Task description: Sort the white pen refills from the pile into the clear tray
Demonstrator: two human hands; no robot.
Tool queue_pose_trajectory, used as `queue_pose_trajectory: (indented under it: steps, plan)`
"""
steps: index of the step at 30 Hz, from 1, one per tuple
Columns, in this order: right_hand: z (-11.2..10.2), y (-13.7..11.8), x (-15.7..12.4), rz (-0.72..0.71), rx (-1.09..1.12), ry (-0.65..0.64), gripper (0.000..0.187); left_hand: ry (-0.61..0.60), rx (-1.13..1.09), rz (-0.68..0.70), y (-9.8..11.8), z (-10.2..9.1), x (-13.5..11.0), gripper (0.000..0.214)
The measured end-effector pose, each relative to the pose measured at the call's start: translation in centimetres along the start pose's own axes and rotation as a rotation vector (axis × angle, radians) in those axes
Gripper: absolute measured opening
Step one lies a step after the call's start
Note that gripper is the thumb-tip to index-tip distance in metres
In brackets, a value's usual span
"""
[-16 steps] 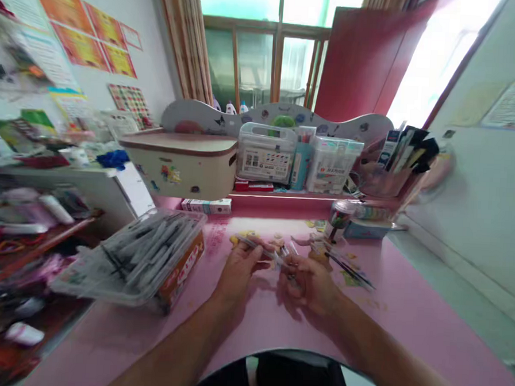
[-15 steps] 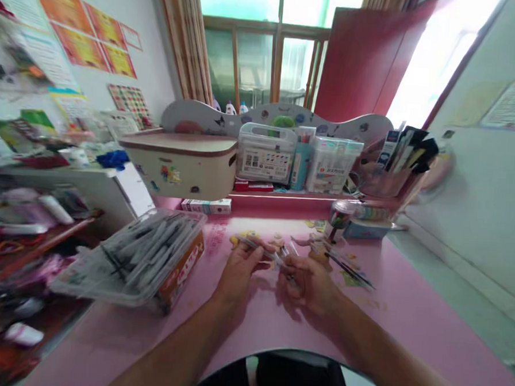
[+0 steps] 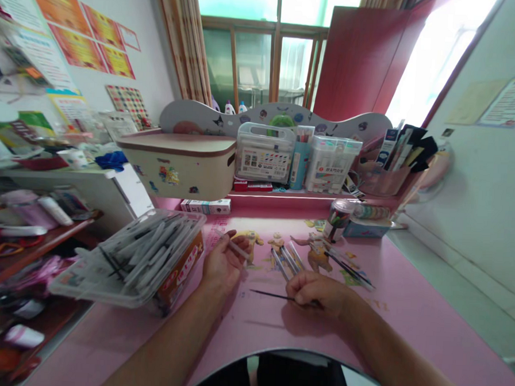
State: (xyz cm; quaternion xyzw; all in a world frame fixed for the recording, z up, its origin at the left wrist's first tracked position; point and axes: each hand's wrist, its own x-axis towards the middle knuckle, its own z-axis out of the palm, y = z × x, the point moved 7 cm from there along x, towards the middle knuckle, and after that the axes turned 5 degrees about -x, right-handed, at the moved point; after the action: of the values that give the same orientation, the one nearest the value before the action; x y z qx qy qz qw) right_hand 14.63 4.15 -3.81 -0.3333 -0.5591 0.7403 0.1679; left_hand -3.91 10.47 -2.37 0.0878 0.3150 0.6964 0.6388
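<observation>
Hands joined a moment ago have parted above the pink desktop (image 3: pixel 406 327): the left hand (image 3: pixel 219 266) clamps its fingers on a slim pale plastic pen barrel (image 3: pixel 237 249), the right hand (image 3: pixel 317 291) pinches a thin black ink refill (image 3: pixel 271 295), so the pen looks pulled apart.

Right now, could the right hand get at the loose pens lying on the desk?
Probably yes: the loose pens lie just beyond the right hand with nothing between, though it holds a thin black rod.

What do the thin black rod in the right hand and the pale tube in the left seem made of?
Thin black rod: probably plastic, dull dark finish, slender and straight; metal not excluded. Pale tube: probably translucent plastic, smooth, slightly glossy.
</observation>
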Motion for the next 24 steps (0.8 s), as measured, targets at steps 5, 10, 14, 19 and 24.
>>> queue_pose_trajectory:
  steps: [5,10,14,19,24]
  plan:
    - [-1.3,-1.6,0.5,-0.183,0.088,0.325,0.028,-0.096,0.038,-0.111,-2.0,0.6,-0.8,0.016]
    - [-0.4,-2.8,1.2,-0.302,-0.108,0.518,0.023,-0.247,0.139,-0.297,-6.1,1.7,-3.8,0.027]
    - [0.2,-2.7,1.1,-0.337,-0.274,0.533,0.008,-0.239,0.152,-0.304,-7.0,1.7,-4.3,0.007]
    - [-1.0,-2.6,0.4,-0.392,-0.321,0.629,0.026,-0.147,0.107,-0.363,-6.1,1.2,-4.0,0.012]
    - [-0.4,-5.7,-1.8,-0.662,-0.692,0.867,0.025,-0.097,0.038,-0.505,-6.7,1.1,-4.5,0.013]
